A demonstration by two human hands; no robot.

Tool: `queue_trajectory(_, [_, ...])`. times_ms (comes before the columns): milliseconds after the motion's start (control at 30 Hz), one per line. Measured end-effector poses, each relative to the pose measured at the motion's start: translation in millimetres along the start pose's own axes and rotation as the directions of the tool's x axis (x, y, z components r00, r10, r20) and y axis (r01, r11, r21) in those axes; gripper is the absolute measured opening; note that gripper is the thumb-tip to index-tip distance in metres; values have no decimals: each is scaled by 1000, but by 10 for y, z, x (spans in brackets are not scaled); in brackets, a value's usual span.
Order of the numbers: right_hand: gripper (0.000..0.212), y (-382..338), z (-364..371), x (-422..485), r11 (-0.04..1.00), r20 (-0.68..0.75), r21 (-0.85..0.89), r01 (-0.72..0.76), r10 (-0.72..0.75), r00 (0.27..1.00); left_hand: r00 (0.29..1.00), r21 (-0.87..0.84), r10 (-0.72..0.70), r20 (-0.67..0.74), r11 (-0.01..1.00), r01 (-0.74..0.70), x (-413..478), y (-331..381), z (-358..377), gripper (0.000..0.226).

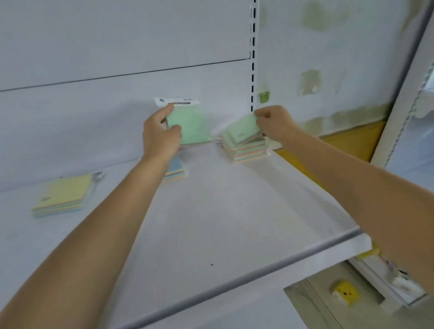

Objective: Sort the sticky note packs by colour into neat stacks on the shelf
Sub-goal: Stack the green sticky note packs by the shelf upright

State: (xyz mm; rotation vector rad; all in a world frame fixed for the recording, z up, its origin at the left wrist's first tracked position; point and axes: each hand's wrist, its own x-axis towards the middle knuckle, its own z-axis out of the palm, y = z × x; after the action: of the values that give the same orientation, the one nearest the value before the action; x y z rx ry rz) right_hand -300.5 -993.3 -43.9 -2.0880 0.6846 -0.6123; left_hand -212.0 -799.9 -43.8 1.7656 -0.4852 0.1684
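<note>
L hand [159, 140] fingers grip upright green pack [192, 125] above shelf [217, 219]; R hand [273, 123] fingers pinch tilted green pack [240, 131] atop stack [248, 151].

**Sticky note packs: positions on shelf**

Green pack [192, 125] with white header card: upright, held off the white shelf [217, 219] near the back panel. Second green pack [242, 131]: tilted, lower edge on the right stack [247, 151], which sits at the shelf's back right. Blue-topped pack [177, 169]: flat, mid-shelf, partly hidden. Yellow-topped pack [62, 194]: flat, far left, well apart.
</note>
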Motion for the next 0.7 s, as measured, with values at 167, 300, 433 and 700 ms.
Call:
queue_trajectory(167, [36,184,104,91,983,38,-180,38,-32,999,998,9,-19,-61,1000,20,-103,-17,39,49])
queue_trajectory(300, [32,191,74,38,967,43,-245,71,-62,997,997,14,-47,-68,999,48,-92,55,142,48])
queue_trajectory(433, [39,133,43,-264,918,2,-241,316,-325,946,999,35,-44,-11,998,45,10,162,279,48])
queue_trajectory(700, [40,367,246,-742,735,589,-240,635,-409,697,979,42,-96,181,995,90,242,297,690,41])
